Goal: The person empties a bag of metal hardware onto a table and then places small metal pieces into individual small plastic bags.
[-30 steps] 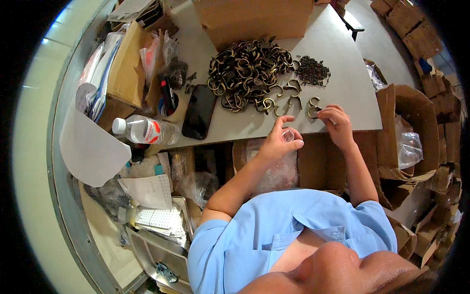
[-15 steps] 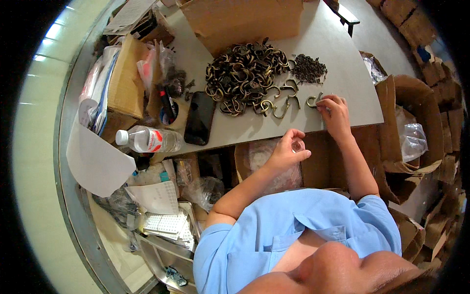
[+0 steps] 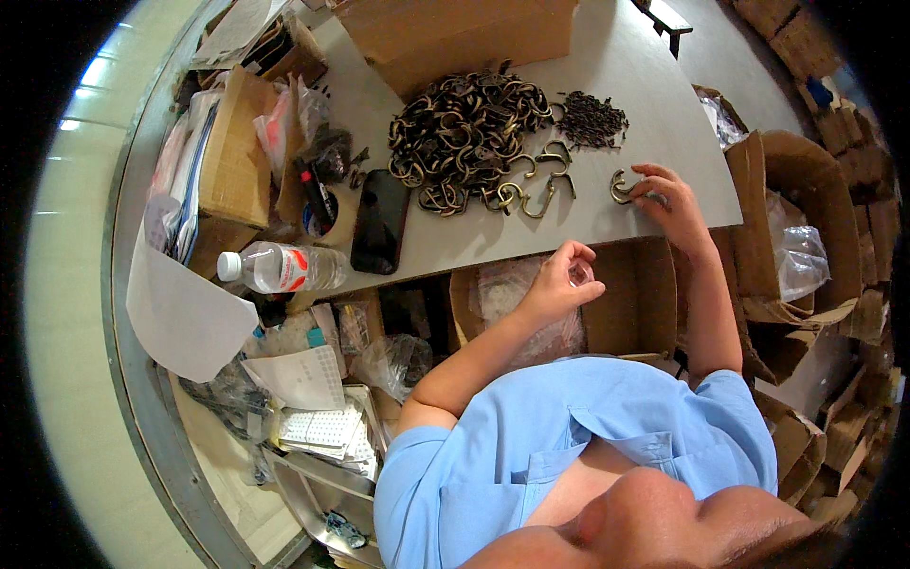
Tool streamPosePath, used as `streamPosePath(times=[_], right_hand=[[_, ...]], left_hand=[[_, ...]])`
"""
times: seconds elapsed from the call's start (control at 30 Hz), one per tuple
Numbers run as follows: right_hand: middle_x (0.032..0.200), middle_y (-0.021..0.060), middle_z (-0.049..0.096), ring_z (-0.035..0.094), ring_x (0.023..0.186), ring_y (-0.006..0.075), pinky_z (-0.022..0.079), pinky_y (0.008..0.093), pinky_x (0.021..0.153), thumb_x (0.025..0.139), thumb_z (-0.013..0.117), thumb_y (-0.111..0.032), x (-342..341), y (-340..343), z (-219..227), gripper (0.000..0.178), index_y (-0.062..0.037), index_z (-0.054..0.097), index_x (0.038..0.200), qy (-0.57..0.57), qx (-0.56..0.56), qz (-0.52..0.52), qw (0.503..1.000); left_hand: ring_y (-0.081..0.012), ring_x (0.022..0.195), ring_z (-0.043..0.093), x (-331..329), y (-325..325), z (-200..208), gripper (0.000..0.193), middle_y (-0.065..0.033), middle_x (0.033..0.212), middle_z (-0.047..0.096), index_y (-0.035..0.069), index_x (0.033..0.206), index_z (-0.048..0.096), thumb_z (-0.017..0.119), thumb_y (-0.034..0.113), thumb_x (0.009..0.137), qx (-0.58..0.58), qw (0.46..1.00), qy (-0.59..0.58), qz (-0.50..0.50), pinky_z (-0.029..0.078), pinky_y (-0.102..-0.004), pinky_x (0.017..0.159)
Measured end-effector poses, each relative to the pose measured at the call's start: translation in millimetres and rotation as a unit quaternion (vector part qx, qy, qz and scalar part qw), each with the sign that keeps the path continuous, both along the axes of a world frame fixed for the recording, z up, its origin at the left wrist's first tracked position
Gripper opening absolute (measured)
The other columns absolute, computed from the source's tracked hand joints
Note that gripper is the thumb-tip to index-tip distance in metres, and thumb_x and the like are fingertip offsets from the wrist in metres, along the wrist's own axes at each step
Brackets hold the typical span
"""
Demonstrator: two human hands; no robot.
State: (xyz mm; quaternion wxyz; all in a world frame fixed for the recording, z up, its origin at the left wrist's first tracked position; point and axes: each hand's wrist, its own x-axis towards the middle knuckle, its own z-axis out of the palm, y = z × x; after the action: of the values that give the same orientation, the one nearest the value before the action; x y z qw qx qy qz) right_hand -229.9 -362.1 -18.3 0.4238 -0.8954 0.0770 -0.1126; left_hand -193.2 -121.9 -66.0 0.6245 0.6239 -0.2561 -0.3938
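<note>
My right hand (image 3: pixel 671 207) is at the table's right side, its fingertips pinching a curved bronze-coloured metal hook (image 3: pixel 619 188) at the tabletop. My left hand (image 3: pixel 561 284) is curled in front of the table edge, thumb facing the fingers. Something small and clear seems to sit in it, but I cannot make it out. Left of my right hand lie several loose hooks (image 3: pixel 536 204). Behind them is a large heap of similar bronze hooks (image 3: pixel 469 133). A small pile of dark screws (image 3: pixel 592 121) lies to the right of the heap.
A cardboard box (image 3: pixel 464 43) stands behind the heap. Left on the table (image 3: pixel 654 95) are a black phone (image 3: pixel 381 223), a water bottle (image 3: pixel 294 267) and a marker (image 3: pixel 318 194). An open carton (image 3: pixel 630 294) sits below the front edge; another carton (image 3: pixel 806 190) stands at right.
My right hand has moved to the right along the table, and the hook at its fingertips has shifted with it. My left hand has stayed nearly in place, still curled.
</note>
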Motion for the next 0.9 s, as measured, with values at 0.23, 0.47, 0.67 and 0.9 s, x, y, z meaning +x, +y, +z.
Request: streamPosePath(times=[0.23, 0.47, 0.67, 0.9], right_hand=[[0.091, 0.0103, 0.065, 0.063, 0.084, 0.0257, 0.050, 0.0332, 0.073, 0.073, 0.062, 0.005, -8, 12, 10, 0.019, -0.0021, 0.062, 0.091, 0.037, -0.047, 0.029, 0.998], [0.089, 0.0122, 0.062, 0.061, 0.083, 0.0285, 0.050, 0.0342, 0.073, 0.071, 0.062, 0.007, -25, 58, 36, 0.023, -0.0024, 0.065, 0.091, 0.043, 0.062, 0.237, 0.968], [0.085, 0.0118, 0.057, 0.059, 0.079, 0.0295, 0.049, 0.0375, 0.070, 0.066, 0.071, -0.004, -21, 76, 39, 0.015, -0.0009, 0.061, 0.077, 0.096, 0.068, 0.167, 0.979], [0.093, 0.0125, 0.052, 0.057, 0.083, 0.0301, 0.047, 0.0381, 0.074, 0.068, 0.071, -0.011, -19, 80, 28, 0.015, -0.0037, 0.065, 0.079, 0.081, -0.076, 0.215, 0.970]], left_hand=[[-0.0083, 0.079, 0.052, -1, -7, 3, 0.045, -0.0030, 0.085, 0.057, 0.000, 0.109, 0.047, 0.073, 0.014, 0.075, 0.019, 1.000, -0.005, -0.004, 0.044, -0.0243, 0.070], [-0.0176, 0.085, 0.060, -5, -10, 6, 0.042, -0.0099, 0.093, 0.061, 0.002, 0.109, 0.047, 0.071, 0.012, 0.076, 0.016, 0.984, -0.160, 0.076, 0.048, -0.0296, 0.074], [-0.0253, 0.093, 0.060, -11, -11, 19, 0.042, -0.0160, 0.098, 0.058, 0.001, 0.110, 0.045, 0.064, 0.002, 0.072, 0.079, 0.982, -0.170, -0.005, 0.048, -0.0339, 0.077], [-0.0316, 0.098, 0.059, -10, -4, 2, 0.057, -0.0192, 0.104, 0.058, 0.003, 0.120, 0.037, 0.068, 0.011, 0.073, 0.026, 0.991, -0.129, 0.004, 0.048, -0.0374, 0.081]])
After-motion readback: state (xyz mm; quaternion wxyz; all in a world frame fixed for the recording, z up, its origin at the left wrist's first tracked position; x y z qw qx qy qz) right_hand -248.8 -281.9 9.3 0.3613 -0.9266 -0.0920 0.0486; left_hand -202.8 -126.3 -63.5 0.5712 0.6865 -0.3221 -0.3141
